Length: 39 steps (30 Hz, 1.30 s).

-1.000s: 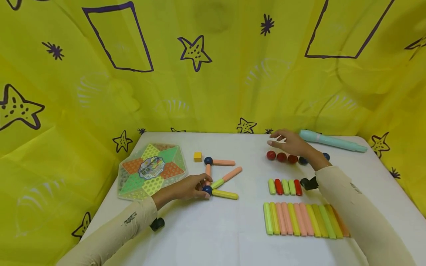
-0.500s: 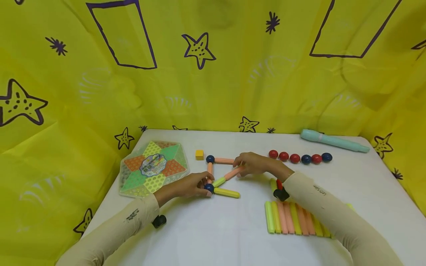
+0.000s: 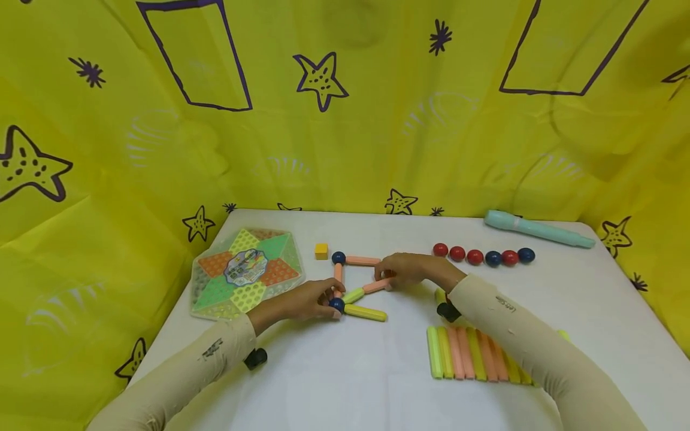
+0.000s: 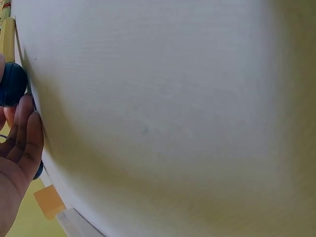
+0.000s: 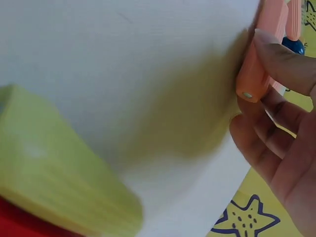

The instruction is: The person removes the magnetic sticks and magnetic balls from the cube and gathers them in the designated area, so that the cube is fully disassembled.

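My left hand (image 3: pixel 309 299) holds a dark blue ball (image 4: pixel 13 84) between thumb and fingers, low on the white table. A salmon stick joins this ball to a second blue ball (image 3: pixel 338 258), from which another salmon stick (image 3: pixel 362 261) runs right. From the held ball, a yellow stick (image 3: pixel 366 312) points right. A short light green stick (image 3: pixel 353 296) slants up from it, continued by a salmon stick (image 5: pixel 264 54). My right hand (image 3: pixel 405 268) pinches that last stick near its free end, thumb on top. Its fingertips are partly hidden in the head view.
A hexagonal clear case (image 3: pixel 245 272) lies at the left, by a small yellow cube (image 3: pixel 321 251). At the right are a row of red and blue balls (image 3: pixel 475 257), a teal tube (image 3: pixel 539 229) and several long sticks (image 3: pixel 469 353), partly under my right forearm.
My right hand has come left and down from above the ball row and taken hold of the slanted salmon stick. That stick's free end has swung slightly toward me. My left hand has stayed put.
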Each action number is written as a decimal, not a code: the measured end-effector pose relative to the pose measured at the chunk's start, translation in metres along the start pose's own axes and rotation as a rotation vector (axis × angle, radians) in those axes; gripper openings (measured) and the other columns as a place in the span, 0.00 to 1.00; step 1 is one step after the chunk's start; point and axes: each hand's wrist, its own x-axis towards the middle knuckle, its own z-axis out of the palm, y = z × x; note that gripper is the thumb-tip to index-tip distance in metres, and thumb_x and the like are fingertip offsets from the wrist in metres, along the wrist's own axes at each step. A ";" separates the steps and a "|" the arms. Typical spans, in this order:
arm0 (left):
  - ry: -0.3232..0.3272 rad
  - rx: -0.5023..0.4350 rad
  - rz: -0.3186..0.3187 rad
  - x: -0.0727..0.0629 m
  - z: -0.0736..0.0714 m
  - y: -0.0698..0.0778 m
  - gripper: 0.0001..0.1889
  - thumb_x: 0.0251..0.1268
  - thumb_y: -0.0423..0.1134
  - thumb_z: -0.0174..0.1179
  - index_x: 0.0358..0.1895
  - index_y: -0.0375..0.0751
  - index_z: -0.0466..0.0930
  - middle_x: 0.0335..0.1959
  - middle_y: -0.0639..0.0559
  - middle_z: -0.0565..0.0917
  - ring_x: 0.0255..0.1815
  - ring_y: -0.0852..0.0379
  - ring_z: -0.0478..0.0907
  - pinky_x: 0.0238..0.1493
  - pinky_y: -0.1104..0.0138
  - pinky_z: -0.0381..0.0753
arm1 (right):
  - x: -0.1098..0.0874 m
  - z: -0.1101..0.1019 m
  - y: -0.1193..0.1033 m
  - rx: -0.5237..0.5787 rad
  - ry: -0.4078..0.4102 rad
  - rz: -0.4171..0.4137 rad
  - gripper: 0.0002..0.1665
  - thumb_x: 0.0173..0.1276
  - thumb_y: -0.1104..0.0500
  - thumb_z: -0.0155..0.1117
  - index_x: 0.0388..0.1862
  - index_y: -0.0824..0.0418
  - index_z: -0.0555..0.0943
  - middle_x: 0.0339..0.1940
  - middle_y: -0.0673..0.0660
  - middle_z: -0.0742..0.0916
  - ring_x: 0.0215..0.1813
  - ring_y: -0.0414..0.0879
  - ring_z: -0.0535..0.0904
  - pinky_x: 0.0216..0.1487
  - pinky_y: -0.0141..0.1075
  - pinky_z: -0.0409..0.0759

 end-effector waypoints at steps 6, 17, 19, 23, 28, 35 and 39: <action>0.004 0.001 0.015 -0.002 0.000 0.001 0.25 0.65 0.41 0.69 0.62 0.39 0.73 0.43 0.49 0.81 0.41 0.61 0.76 0.45 0.70 0.78 | -0.009 0.005 0.004 0.061 0.008 -0.026 0.11 0.75 0.58 0.61 0.54 0.48 0.78 0.46 0.50 0.82 0.49 0.46 0.74 0.59 0.45 0.76; -0.002 0.011 0.012 -0.001 0.000 0.004 0.25 0.65 0.42 0.69 0.62 0.39 0.73 0.43 0.50 0.81 0.41 0.61 0.76 0.45 0.70 0.78 | -0.040 0.006 0.013 0.220 0.202 -0.148 0.13 0.72 0.65 0.62 0.53 0.55 0.80 0.50 0.52 0.85 0.51 0.46 0.80 0.57 0.41 0.80; -0.002 0.015 0.010 -0.001 0.000 0.004 0.25 0.65 0.42 0.69 0.62 0.39 0.73 0.43 0.50 0.81 0.41 0.60 0.76 0.45 0.70 0.78 | -0.046 0.005 0.015 0.280 0.217 -0.137 0.13 0.72 0.65 0.63 0.53 0.58 0.80 0.48 0.54 0.85 0.50 0.46 0.80 0.56 0.41 0.80; -0.004 0.015 0.006 -0.001 0.000 0.004 0.25 0.65 0.42 0.69 0.62 0.39 0.72 0.44 0.50 0.81 0.41 0.60 0.76 0.45 0.70 0.78 | -0.061 0.005 0.017 0.427 0.223 -0.085 0.24 0.71 0.65 0.64 0.64 0.62 0.73 0.49 0.59 0.84 0.45 0.48 0.82 0.49 0.43 0.82; -0.004 0.004 0.005 -0.001 0.001 0.004 0.25 0.65 0.42 0.69 0.62 0.39 0.73 0.44 0.50 0.80 0.42 0.60 0.76 0.46 0.69 0.78 | -0.086 0.008 0.020 0.458 0.236 -0.049 0.42 0.72 0.62 0.63 0.80 0.56 0.56 0.52 0.63 0.80 0.44 0.51 0.84 0.45 0.45 0.83; 0.006 0.003 -0.001 0.000 0.003 0.002 0.26 0.65 0.43 0.69 0.62 0.41 0.73 0.44 0.51 0.81 0.42 0.60 0.76 0.46 0.69 0.78 | -0.128 0.022 0.032 0.441 0.290 -0.003 0.38 0.73 0.57 0.63 0.78 0.55 0.62 0.50 0.60 0.81 0.43 0.48 0.84 0.46 0.41 0.83; 0.009 0.009 0.002 0.000 0.004 0.001 0.26 0.65 0.44 0.70 0.62 0.42 0.73 0.44 0.51 0.81 0.41 0.60 0.76 0.45 0.69 0.78 | -0.159 0.035 0.044 0.469 0.328 -0.021 0.37 0.75 0.58 0.62 0.78 0.60 0.61 0.45 0.60 0.81 0.39 0.49 0.84 0.42 0.39 0.83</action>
